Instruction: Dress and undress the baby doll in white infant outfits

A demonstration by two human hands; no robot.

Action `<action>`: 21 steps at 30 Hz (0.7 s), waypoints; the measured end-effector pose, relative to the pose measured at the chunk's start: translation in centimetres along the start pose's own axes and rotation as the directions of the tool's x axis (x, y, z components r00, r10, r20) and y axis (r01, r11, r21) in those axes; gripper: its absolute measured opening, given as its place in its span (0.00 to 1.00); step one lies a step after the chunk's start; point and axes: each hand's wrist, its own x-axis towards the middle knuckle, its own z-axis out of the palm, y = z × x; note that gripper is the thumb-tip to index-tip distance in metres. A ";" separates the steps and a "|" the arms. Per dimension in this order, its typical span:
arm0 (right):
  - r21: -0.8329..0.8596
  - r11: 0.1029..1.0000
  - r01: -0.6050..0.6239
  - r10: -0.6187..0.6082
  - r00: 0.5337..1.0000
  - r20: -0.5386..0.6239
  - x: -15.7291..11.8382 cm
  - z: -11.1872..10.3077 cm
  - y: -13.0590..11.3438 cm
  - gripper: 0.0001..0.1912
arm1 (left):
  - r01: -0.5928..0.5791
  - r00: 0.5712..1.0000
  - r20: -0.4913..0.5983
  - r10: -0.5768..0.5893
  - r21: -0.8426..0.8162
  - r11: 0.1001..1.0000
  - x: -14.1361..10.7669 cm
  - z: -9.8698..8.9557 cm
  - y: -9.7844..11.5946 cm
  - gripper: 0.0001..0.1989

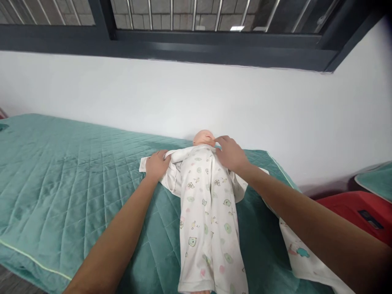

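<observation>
A baby doll [203,138] lies on its back, its head by the wall, dressed in a long white garment [204,204] printed with small green and pink animals. My left hand [157,164] is closed around the white sleeve [174,177] on the doll's left-hand side in the picture; the cuff sticks out beyond my fingers. At the collar, my right hand [229,153] rests by the doll's neck, with the forefinger stretched towards the chin and the fingers apart. The other sleeve [241,190] is partly covered by my right forearm. A bit of the doll's foot shows below the hem.
The doll lies on a green quilted bed cover [92,179]. A white printed cloth [301,257] hangs along the bed's right side, partly under my forearm. Beyond it stands a red object [352,208]. A white wall [137,94] and a dark window frame [183,47] rise behind.
</observation>
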 end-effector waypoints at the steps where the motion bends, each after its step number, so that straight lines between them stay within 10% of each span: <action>1: 0.054 0.995 0.087 -0.086 0.996 -0.028 0.4 0.0 -1.7 0.20 | -0.004 1.000 -0.003 0.004 -0.004 1.000 0.0 0.0 0.0 0.20; 5: 0.058 0.912 0.406 -0.410 0.905 0.116 2.3 1.0 -8.5 0.16 | -0.017 1.000 -0.022 0.017 0.006 1.000 0.0 0.1 -0.1 0.20; 9: -0.060 0.893 0.447 -0.409 0.859 0.308 4.5 3.3 -12.2 0.16 | 0.016 1.000 0.002 -0.016 0.020 1.000 0.3 0.1 -0.1 0.19; 21: -0.103 0.871 0.481 -0.401 0.815 0.419 6.9 5.3 -13.0 0.20 | -0.007 1.000 0.018 0.006 0.032 0.999 0.4 -0.1 -0.1 0.20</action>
